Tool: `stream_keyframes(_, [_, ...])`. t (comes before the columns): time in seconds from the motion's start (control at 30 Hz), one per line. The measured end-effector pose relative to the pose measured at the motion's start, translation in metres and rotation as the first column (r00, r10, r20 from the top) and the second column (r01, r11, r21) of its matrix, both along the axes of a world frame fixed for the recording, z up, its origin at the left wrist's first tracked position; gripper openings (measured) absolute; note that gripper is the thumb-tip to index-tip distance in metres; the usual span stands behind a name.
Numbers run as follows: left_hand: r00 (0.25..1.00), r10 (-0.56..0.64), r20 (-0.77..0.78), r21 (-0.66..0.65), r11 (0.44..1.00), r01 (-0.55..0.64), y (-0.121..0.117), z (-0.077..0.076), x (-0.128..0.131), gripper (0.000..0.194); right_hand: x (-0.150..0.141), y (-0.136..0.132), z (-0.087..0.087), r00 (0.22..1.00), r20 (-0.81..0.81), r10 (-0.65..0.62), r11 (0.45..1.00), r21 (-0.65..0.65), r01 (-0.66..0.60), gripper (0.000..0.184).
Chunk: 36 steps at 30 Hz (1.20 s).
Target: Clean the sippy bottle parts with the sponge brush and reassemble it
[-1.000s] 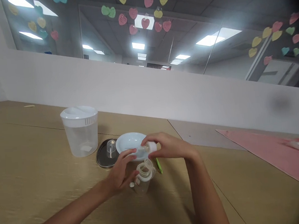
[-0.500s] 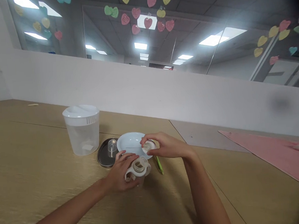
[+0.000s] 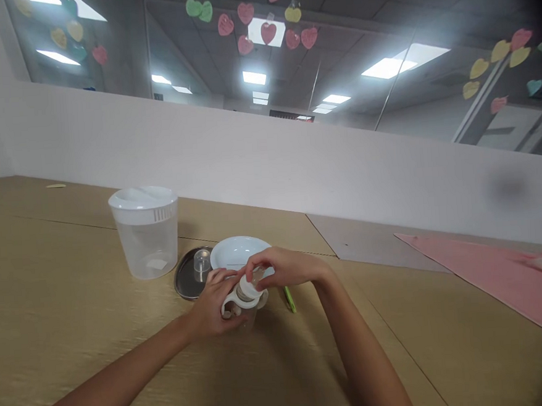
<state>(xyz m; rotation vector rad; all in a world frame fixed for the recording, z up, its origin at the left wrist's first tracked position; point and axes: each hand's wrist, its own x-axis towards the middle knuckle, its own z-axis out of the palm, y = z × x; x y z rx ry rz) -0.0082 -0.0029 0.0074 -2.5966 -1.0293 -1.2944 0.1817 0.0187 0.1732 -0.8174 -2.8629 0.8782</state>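
My left hand (image 3: 212,307) is wrapped round the near-left side of a clear baby bottle (image 3: 250,317) with a white two-handled collar. The bottle stands upright on the table, and my fingers hide part of it. From above, my right hand (image 3: 282,266) grips a white screw ring with a clear teat (image 3: 248,289), tilted over the bottle's mouth. Whether the ring sits fully on the neck I cannot tell. Just behind my hands is a white oval plate (image 3: 237,250), partly covered by my right fingers.
A dark metal tray (image 3: 184,283) carries a small clear cap (image 3: 201,262). Farther left stands a translucent tub with a white lid (image 3: 143,198). A green stick-like item (image 3: 290,300) lies right of the bottle. A pink cloth (image 3: 480,275) covers the far right.
My left hand has closed round the bottle from its side. My right hand has brought the teat ring down and left from over the plate onto the bottle's mouth.
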Motion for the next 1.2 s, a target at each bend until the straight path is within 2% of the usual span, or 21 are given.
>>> stream_keyframes(0.1, [1.000,-0.014,0.004,0.002,1.000,0.014,0.001,-0.001,0.000,0.063,-0.004,0.003,-0.007,1.000,-0.019,0.021,1.000,-0.021,-0.022,0.017])
stream_keyframes(0.4, [0.998,-0.025,0.056,-0.085,0.996,0.030,0.002,-0.002,0.001,0.062,-0.005,-0.007,-0.007,0.998,-0.004,0.056,0.977,0.207,-0.054,0.027])
stream_keyframes(0.6, [0.998,-0.029,0.064,-0.076,0.996,0.034,0.002,-0.001,0.002,0.067,-0.009,-0.012,-0.003,0.998,-0.038,0.045,0.985,0.168,-0.038,0.032])
stream_keyframes(0.7, [0.998,-0.016,0.055,-0.091,0.996,0.021,0.001,0.000,0.002,0.071,-0.010,-0.010,-0.005,0.996,-0.067,-0.051,0.985,0.162,0.061,0.024])
stream_keyframes(0.8, [0.999,-0.010,0.043,-0.128,0.992,0.016,0.001,0.001,0.002,0.071,-0.010,-0.008,-0.009,0.980,-0.050,-0.194,0.965,0.172,0.200,0.010])
stream_keyframes(0.83, [0.999,-0.008,0.042,-0.139,0.990,0.014,0.001,0.002,0.002,0.070,-0.011,-0.007,-0.011,0.972,-0.035,-0.232,0.956,0.179,0.234,0.011])
stream_keyframes(0.9, [0.999,-0.004,0.045,-0.150,0.989,0.011,0.001,0.001,0.002,0.068,-0.014,-0.007,-0.013,0.958,-0.002,-0.288,0.935,0.215,0.282,0.020])
stream_keyframes(1.07, [0.998,-0.008,0.059,-0.144,0.989,0.017,0.002,-0.003,0.003,0.063,-0.025,-0.013,-0.014,0.904,0.092,-0.417,0.845,0.406,0.349,0.045])
stream_keyframes(1.2, [0.996,0.004,0.084,-0.136,0.991,0.008,0.002,-0.004,0.004,0.064,-0.021,-0.015,-0.009,0.900,0.126,-0.417,0.843,0.424,0.331,0.050])
